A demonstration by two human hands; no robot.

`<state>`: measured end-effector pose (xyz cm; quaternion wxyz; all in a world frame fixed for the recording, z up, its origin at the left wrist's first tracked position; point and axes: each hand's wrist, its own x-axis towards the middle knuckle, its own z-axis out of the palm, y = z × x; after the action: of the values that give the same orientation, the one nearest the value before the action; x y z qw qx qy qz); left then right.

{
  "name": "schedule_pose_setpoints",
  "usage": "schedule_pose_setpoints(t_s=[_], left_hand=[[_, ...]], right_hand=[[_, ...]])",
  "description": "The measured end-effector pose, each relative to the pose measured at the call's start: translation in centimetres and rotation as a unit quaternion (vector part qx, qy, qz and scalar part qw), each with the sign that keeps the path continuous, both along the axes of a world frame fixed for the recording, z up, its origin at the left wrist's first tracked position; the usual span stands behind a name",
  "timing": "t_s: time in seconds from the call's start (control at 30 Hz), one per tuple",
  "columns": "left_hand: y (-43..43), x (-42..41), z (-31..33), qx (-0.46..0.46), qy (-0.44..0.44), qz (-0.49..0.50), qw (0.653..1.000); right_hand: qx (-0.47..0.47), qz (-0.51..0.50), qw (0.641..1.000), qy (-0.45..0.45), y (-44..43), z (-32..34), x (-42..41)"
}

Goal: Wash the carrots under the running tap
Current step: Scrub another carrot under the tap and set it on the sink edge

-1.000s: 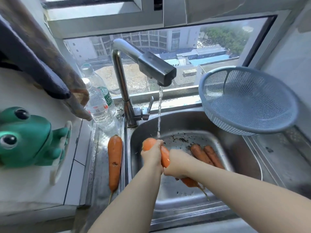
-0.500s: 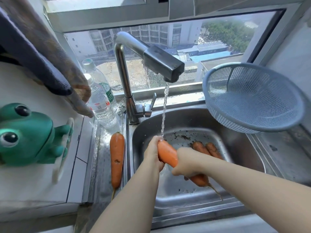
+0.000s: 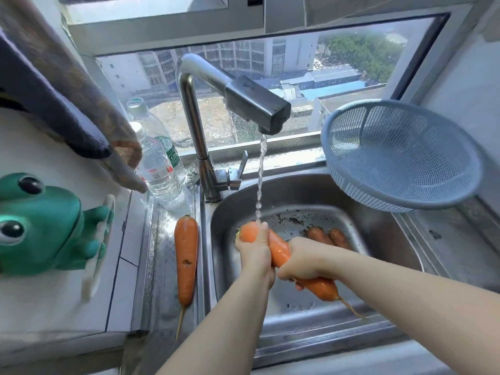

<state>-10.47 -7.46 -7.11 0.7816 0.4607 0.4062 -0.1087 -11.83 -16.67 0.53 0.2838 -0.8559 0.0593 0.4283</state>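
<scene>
1. We see the held carrot (image 3: 281, 253) over the sink (image 3: 384, 234), lifted clear of the basin floor. Its long axis runs on a diagonal: thick crown end up and to the far left, thin root tail down and to the near right, toward the sink's front rim.
2. The left hand (image 3: 255, 254) is wrapped round the crown end with its fingers curled over the top. Only the very tip of the crown shows past them.
3. The right hand (image 3: 304, 262) grips the carrot's middle from above, fingers curled under it, just beside the left hand. The wet tapered end sticks out past it.
4. The tap (image 3: 254, 102) is running, and its stream (image 3: 260, 180) lands on the crown end right at the left hand's fingers.
5. We find the two muddy carrots (image 3: 319, 236) lying side by side on the basin floor behind the right hand. Their blunt ends point to the far left, and their other ends are hidden by the wrist.
6. The ledge carrot (image 3: 186, 255) lies on the steel strip left of the basin, long axis far-to-near, thick end toward the bottles (image 3: 159, 169), root tail toward us.
7. A blue colander (image 3: 400, 155) leans at the sink's far right corner, and a green frog (image 3: 40, 226) sits on the left counter.
</scene>
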Motion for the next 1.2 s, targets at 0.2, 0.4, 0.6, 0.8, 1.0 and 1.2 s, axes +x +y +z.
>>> schedule_pose_setpoints(t_s=[0.2, 0.4, 0.6, 0.8, 1.0, 1.2], left_hand=[[1.4, -0.1, -1.0, 0.053, -0.03, -0.103, 0.993], [1.6, 1.2, 0.6, -0.019, -0.005, -0.073, 0.997], [3.0, -0.1, 1.6, -0.116, -0.093, -0.133, 0.98], [2.3, 0.3, 1.2, -0.042, 0.0, -0.087, 0.995], [4.0, 0.0, 1.4, -0.053, -0.007, -0.156, 0.986], [5.7, -0.4, 1.6, -0.125, -0.049, -0.19, 0.973]], right_hand=[[-0.016, 0.031, 0.998, -0.044, 0.9, -0.5, -0.7], [-0.002, 0.009, 0.999, -0.052, 0.5, -0.4, -0.2], [0.054, -0.062, 0.997, -0.015, -0.3, -0.4, -0.3], [0.016, -0.017, 0.999, -0.031, 0.9, -0.7, -1.2], [0.06, -0.047, 0.997, 0.013, 0.6, -1.0, -1.0], [0.047, -0.059, 0.997, -0.014, 0.9, -1.3, -0.6]])
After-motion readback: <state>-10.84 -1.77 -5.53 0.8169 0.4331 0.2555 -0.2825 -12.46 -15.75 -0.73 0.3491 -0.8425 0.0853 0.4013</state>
